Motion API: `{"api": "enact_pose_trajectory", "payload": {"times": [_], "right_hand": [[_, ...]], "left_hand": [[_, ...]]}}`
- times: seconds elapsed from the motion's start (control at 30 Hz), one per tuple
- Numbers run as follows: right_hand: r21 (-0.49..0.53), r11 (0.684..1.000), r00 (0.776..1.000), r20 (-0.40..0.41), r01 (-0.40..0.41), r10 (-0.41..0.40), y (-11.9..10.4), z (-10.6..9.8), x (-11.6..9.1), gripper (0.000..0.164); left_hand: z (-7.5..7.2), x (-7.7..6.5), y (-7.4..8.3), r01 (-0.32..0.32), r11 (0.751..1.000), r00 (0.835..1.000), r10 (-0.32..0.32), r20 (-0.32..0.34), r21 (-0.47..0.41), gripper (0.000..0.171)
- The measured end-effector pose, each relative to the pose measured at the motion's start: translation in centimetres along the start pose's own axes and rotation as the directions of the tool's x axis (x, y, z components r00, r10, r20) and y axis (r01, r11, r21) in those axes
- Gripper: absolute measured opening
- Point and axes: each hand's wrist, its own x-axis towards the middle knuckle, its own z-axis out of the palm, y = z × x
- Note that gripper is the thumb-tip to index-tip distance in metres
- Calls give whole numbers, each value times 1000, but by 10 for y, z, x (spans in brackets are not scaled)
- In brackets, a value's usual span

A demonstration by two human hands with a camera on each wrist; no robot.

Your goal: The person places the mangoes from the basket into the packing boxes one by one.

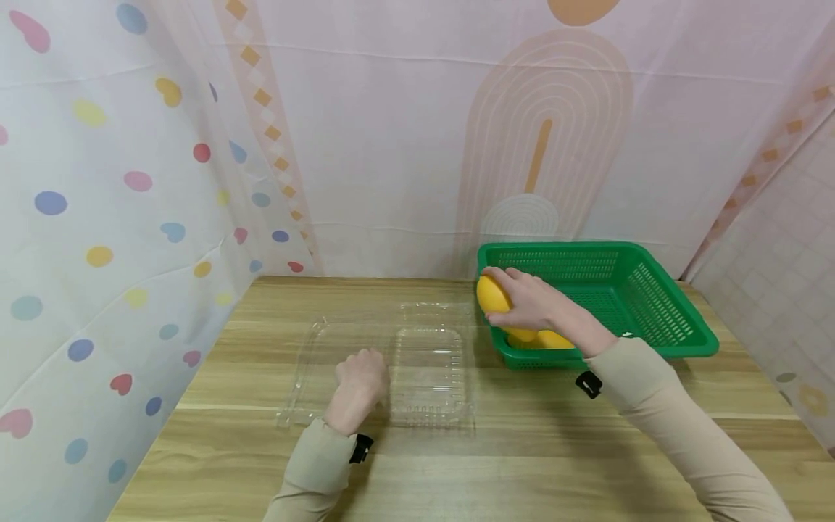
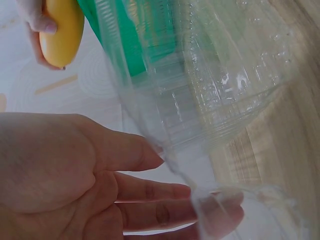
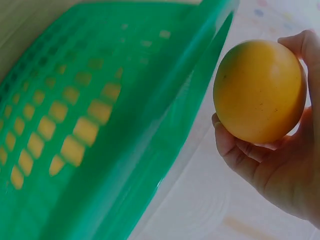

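My right hand [image 1: 531, 301] grips a yellow mango [image 1: 492, 296] above the near-left rim of the green basket [image 1: 678, 304]. In the right wrist view, thumb and fingers wrap around the mango [image 3: 260, 92], just outside the basket's rim [image 3: 165, 110]. An opened clear plastic clamshell container [image 1: 429, 362] lies on the table, left of the basket. My left hand [image 1: 363, 377] is at the fold between its two halves. In the left wrist view, the thumb and fingers hold the plastic edge, with some fingertips [image 2: 225, 215] seen through the clear plastic.
More yellow mangoes [image 1: 553, 339] lie in the near-left corner of the basket, partly hidden by the right hand. A wood-grain table [image 1: 496, 464] carries everything. Patterned cloth [image 1: 385, 145] hangs along the back and sides. Each wrist wears a black strap mount [image 1: 589, 384].
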Motion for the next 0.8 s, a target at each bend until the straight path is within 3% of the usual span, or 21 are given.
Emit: {"api": "enact_pose_trajectory", "payload": {"times": [0.27,0.57,0.8], "right_hand": [[51,999,999,-45,2,0,-36,20,17,71],[153,982,988,-86,-115,129,-76,50,39,70],[227,947,972,-8,-228,235,-92,74,54,73]], "left_hand": [[0,1,1,12,1000,1000,-12,8,-2,24],[1,2,0,8,1000,1000,-8,14,-4,23],[1,2,-2,-2,1000,1000,2,-1,3,27]]}}
